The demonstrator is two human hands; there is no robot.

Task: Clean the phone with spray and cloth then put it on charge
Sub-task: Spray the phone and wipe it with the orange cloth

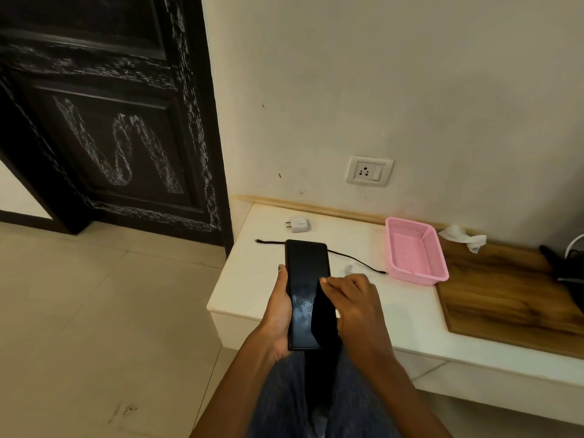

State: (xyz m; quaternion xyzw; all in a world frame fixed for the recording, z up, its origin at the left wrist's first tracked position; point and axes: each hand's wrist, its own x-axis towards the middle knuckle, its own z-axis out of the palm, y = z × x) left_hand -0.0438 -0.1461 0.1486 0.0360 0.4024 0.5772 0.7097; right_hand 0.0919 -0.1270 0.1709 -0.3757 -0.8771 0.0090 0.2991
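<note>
My left hand (pixel 278 314) grips a black phone (pixel 304 279) by its left edge, screen up, above the near edge of a low white shelf (pixel 252 279). Wet droplets show on the lower part of the screen. My right hand (pixel 354 306) holds a dark cloth (pixel 322 314) pressed on the right side of the screen. A white charger plug (pixel 298 224) lies on the shelf near the wall. A black cable (pixel 357 259) runs across the shelf behind the phone. A small clear spray bottle (pixel 348 268) seems to lie behind my right hand, mostly hidden.
A wall socket (pixel 369 171) sits above the shelf. A pink plastic basket (pixel 414 250) stands on the shelf to the right, with a crumpled white tissue (pixel 464 237) behind it and a wooden board (pixel 505 298) beside it. A dark door (pixel 110 121) is at left.
</note>
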